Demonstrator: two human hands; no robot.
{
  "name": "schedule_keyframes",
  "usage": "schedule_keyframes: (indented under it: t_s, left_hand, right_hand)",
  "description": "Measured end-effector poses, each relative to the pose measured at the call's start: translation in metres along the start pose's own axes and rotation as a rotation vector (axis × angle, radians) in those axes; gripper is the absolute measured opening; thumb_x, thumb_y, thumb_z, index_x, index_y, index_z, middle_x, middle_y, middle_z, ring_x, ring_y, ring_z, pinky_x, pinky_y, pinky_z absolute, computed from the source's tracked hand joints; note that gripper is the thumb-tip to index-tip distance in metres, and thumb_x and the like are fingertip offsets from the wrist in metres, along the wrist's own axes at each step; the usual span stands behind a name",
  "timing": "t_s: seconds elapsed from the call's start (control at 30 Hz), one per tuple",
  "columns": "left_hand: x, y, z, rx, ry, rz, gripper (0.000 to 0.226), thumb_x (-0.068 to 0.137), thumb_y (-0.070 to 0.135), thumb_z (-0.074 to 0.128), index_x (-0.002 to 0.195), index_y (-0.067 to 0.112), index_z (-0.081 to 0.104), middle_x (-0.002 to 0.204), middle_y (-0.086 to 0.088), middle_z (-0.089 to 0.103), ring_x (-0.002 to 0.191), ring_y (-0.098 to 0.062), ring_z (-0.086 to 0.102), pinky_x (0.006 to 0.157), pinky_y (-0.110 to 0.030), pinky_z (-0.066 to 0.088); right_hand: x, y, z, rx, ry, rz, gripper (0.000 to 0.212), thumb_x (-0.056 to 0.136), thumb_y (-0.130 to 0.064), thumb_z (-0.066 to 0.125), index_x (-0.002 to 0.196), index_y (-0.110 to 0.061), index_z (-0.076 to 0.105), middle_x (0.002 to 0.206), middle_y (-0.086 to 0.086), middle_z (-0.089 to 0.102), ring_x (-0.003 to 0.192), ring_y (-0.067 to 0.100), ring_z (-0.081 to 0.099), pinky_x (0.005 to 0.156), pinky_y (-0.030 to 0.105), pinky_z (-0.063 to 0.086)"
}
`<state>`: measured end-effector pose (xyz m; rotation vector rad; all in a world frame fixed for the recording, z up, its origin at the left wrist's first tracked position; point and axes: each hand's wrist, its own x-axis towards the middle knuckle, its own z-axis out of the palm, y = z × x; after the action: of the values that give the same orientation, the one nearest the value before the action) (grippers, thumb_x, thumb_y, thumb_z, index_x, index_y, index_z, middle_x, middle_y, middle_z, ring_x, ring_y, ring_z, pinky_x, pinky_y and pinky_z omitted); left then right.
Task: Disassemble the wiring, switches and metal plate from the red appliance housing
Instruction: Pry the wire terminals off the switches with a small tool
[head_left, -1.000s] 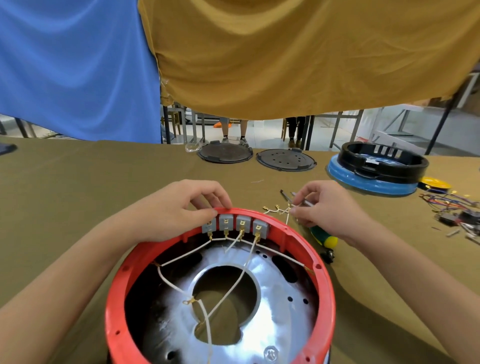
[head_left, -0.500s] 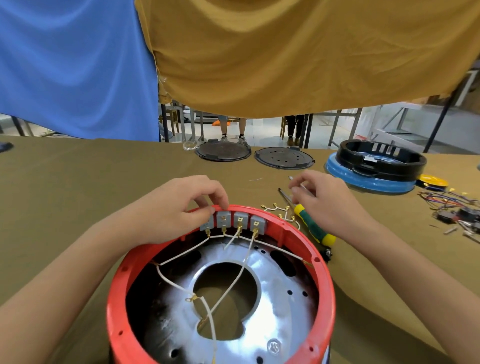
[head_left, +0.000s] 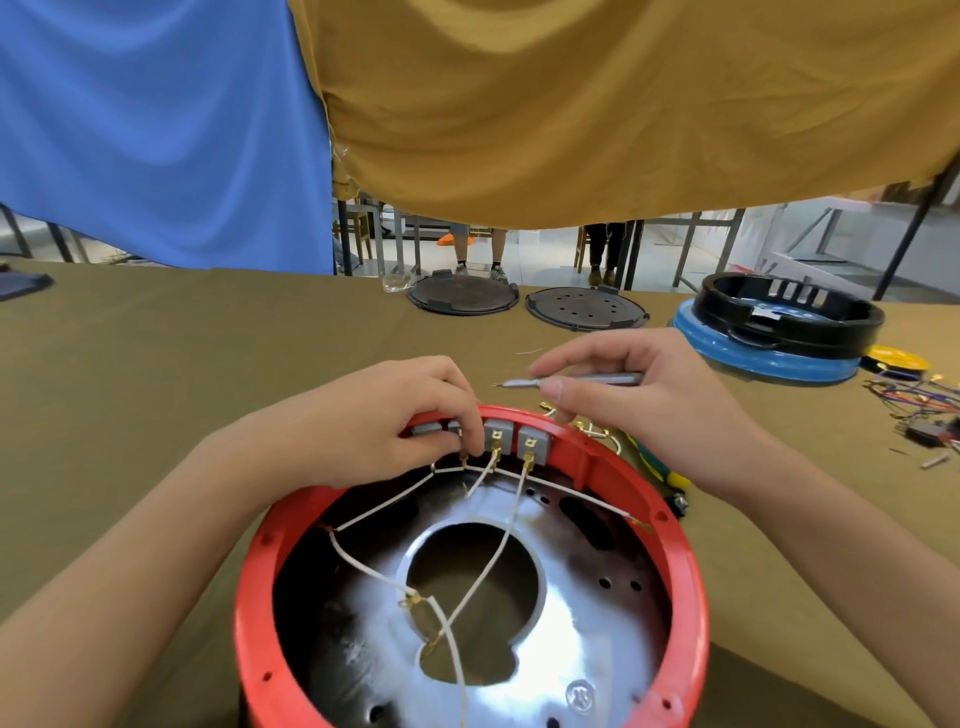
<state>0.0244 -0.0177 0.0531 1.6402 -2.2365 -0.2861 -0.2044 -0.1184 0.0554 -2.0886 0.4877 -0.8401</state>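
- The left hand (head_left: 384, 421) reaches in from the near left, its fingers curled over the far rim of the red housing (head_left: 680, 566) and pinching at the row of grey switches (head_left: 498, 439) set inside that rim.
- The right hand (head_left: 644, 410) hovers just beyond the rim, to the right of the left hand. Thumb and fingers grasp a slim silver tool (head_left: 561, 382) that lies nearly level, its tip pointing left.
- The red housing stands on the table at the near centre, open side up. Inside lies the shiny metal plate (head_left: 550, 634) with a large round hole in its middle.
- White wires (head_left: 493, 561) run from brass terminals under the switches across the plate to a junction near the hole.
- The left fingers cover the two left switches, so their terminals are hard to make out.
- The housing's near edge is cut off by the bottom of the view.
- A green-and-yellow screwdriver (head_left: 657, 462) lies behind the housing, mostly hidden by the right wrist.
- The table (head_left: 156, 364) is covered with an olive-brown cloth.
- Far across it lie two dark round lids (head_left: 462, 295), and at far right a black ring (head_left: 789, 312) sits on a blue base.
- A tangle of coloured wires (head_left: 914, 405) lies at the right edge.
- A blue sheet (head_left: 156, 130) and a mustard sheet (head_left: 623, 104) hang behind the table. Below them, table legs and people's legs show on a pale floor.
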Motion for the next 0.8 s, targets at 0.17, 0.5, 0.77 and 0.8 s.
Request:
schedule_keyframes:
  t_s: [0.17,0.5,0.77,0.8]
  left_hand:
    - [0.000,0.003,-0.002,0.063,-0.013,-0.014,0.025,0.096,0.023,0.060,0.095,0.049,0.064,0.112,0.023,0.051,0.098,0.001,0.054,0.088,-0.023,0.043]
    - [0.002,-0.002,0.001,-0.031,0.123,0.035,0.016,0.089,0.024,0.069,0.101,0.035,0.067,0.103,0.016,0.063,0.099,-0.003,0.061,0.089,-0.028,0.050]
    - [0.002,-0.002,0.004,-0.083,0.103,-0.004,0.013,0.092,0.023,0.066,0.099,0.034,0.064,0.098,0.021,0.062,0.096,0.001,0.061,0.080,-0.009,0.045]
    - [0.002,-0.001,0.003,-0.074,0.106,-0.001,0.012,0.092,0.023,0.066,0.099,0.033,0.065,0.098,0.020,0.062,0.095,0.000,0.061,0.080,-0.009,0.044]
  right_hand:
    - [-0.002,-0.005,0.005,-0.064,-0.053,-0.010,0.005,0.087,-0.015,0.074,0.089,-0.019,0.072,0.071,0.007,0.071,0.060,0.020,0.060,0.057,0.023,0.045]
    - [-0.003,-0.014,0.003,-0.165,-0.100,-0.013,0.007,0.082,-0.017,0.078,0.080,-0.024,0.079,0.068,0.002,0.070,0.060,0.021,0.060,0.053,0.018,0.043]
    - [-0.004,-0.009,0.006,-0.335,-0.064,-0.042,0.011,0.085,-0.021,0.072,0.075,-0.026,0.075,0.066,-0.006,0.068,0.056,0.007,0.058,0.053,0.017,0.042]
    - [-0.004,-0.010,0.007,-0.360,-0.061,-0.053,0.012,0.085,-0.020,0.072,0.075,-0.026,0.074,0.065,-0.007,0.068,0.056,0.006,0.058,0.052,0.015,0.042]
